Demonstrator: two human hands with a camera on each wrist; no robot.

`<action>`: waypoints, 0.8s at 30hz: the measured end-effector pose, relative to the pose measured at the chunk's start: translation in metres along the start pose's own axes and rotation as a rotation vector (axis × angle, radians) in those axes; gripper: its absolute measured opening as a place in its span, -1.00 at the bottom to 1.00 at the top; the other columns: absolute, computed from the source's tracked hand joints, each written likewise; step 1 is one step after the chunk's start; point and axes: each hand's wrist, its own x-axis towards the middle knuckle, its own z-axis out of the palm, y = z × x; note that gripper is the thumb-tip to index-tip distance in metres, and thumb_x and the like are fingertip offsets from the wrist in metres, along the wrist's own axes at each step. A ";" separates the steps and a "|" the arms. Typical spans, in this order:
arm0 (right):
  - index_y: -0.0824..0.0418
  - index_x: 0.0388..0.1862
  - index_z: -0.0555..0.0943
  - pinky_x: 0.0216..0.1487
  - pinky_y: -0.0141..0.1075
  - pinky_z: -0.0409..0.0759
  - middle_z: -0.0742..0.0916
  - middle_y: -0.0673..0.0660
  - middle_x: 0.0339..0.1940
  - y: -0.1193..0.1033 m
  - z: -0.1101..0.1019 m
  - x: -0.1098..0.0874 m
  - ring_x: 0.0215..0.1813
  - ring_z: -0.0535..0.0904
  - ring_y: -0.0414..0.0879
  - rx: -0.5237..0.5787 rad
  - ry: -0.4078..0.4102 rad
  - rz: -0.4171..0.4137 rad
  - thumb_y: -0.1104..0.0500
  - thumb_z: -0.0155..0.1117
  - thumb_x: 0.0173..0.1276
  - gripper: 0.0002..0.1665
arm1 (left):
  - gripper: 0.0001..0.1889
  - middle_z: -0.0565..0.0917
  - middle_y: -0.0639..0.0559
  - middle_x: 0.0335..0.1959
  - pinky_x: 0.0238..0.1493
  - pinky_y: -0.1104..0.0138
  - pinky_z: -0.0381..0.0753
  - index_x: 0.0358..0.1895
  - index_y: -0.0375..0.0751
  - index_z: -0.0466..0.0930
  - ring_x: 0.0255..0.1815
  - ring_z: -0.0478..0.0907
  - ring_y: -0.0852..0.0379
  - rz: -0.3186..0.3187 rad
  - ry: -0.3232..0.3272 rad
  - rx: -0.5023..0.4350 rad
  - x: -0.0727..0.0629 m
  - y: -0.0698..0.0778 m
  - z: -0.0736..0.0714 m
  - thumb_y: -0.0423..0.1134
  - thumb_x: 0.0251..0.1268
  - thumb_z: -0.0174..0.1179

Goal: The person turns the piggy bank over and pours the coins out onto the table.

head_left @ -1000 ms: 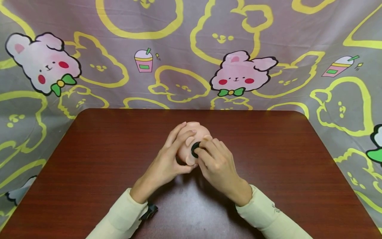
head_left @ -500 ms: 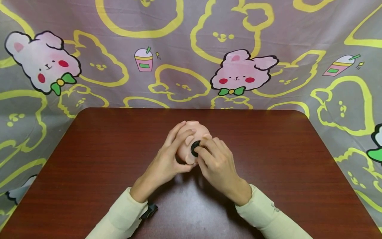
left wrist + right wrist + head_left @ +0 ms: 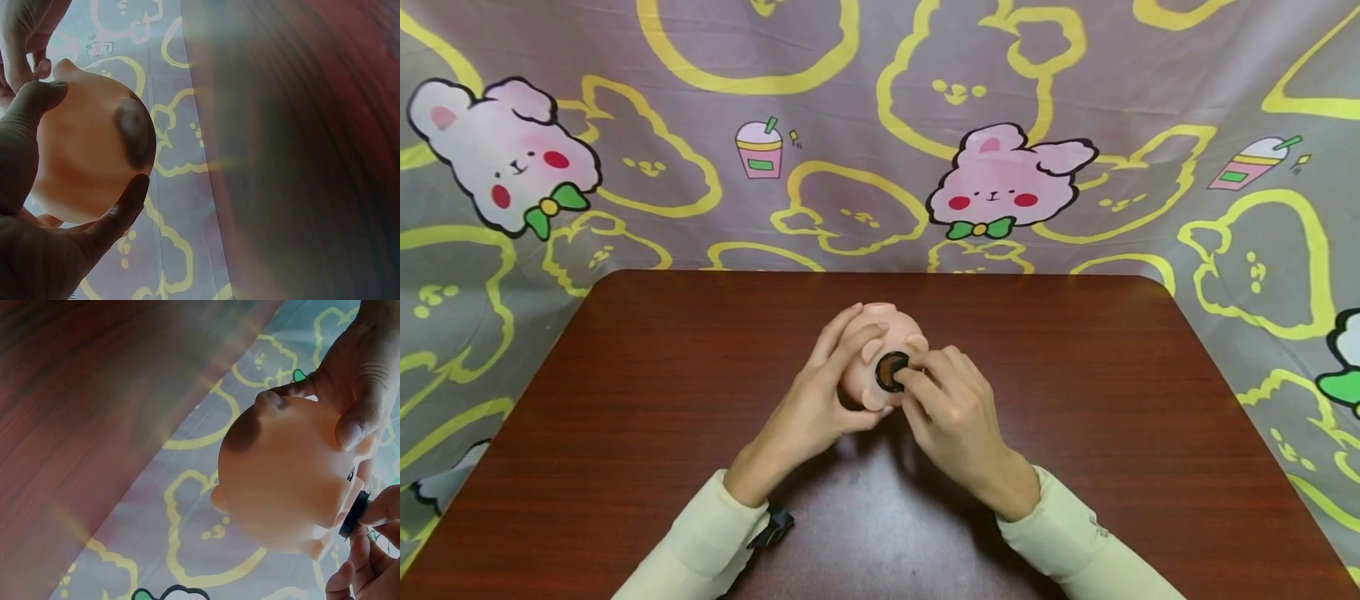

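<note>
A round pink piggy bank (image 3: 898, 325) is held over the table, its stubby feet and underside turned up toward the head view. My left hand (image 3: 808, 396) grips its left side, thumb and fingers spread around the body (image 3: 87, 150). At the underside, my right hand (image 3: 958, 408) pinches a black round plug (image 3: 354, 514) between thumb and fingers. Brown shows inside a black ring (image 3: 880, 372) there; whether that is the hole or the plug's face, I cannot tell. Seen from the right wrist, the plug stands edge-on close to the bank (image 3: 281, 469).
A dark red-brown wooden table (image 3: 662, 400) with rounded far corners lies below the hands. Behind and beside it hangs a patterned cloth (image 3: 850, 125) with rabbits and yellow outlines. A dark strap-like piece (image 3: 771, 529) sits by the left cuff.
The black round area on the underside now shows a brown middle. My right hand has shifted slightly to the right, its fingers still on the plug. My left hand keeps its grip.
</note>
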 end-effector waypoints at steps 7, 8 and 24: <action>0.34 -0.32 0.73 -0.32 -0.16 0.55 0.73 0.20 -0.28 0.004 -0.011 -0.004 -0.32 0.57 0.06 0.009 -0.005 0.037 0.51 0.30 0.17 -0.84 | 0.00 0.13 -0.03 0.69 0.33 0.02 0.62 0.53 0.14 0.35 0.58 0.33 -0.09 -0.011 -0.004 -0.001 0.000 -0.003 -0.002 -0.23 -0.05 0.69; 0.34 -0.32 0.73 -0.32 -0.16 0.55 0.73 0.20 -0.29 0.005 -0.013 -0.006 -0.32 0.57 0.06 0.006 -0.010 0.042 0.51 0.29 0.18 -0.83 | 0.00 0.13 -0.03 0.69 0.34 0.02 0.61 0.53 0.15 0.35 0.59 0.32 -0.08 -0.013 -0.004 0.000 0.000 -0.003 -0.002 -0.22 -0.05 0.69; 0.29 -0.37 0.73 -0.24 -0.50 0.48 0.74 0.12 -0.33 0.025 -0.077 -0.070 -0.27 0.55 -0.06 0.023 -0.157 0.279 0.58 0.29 0.08 -0.74 | 0.05 0.13 -0.04 0.68 0.44 -0.05 0.50 0.55 0.17 0.32 0.67 0.17 -0.04 -0.038 0.022 -0.044 0.004 -0.005 -0.007 -0.26 -0.08 0.70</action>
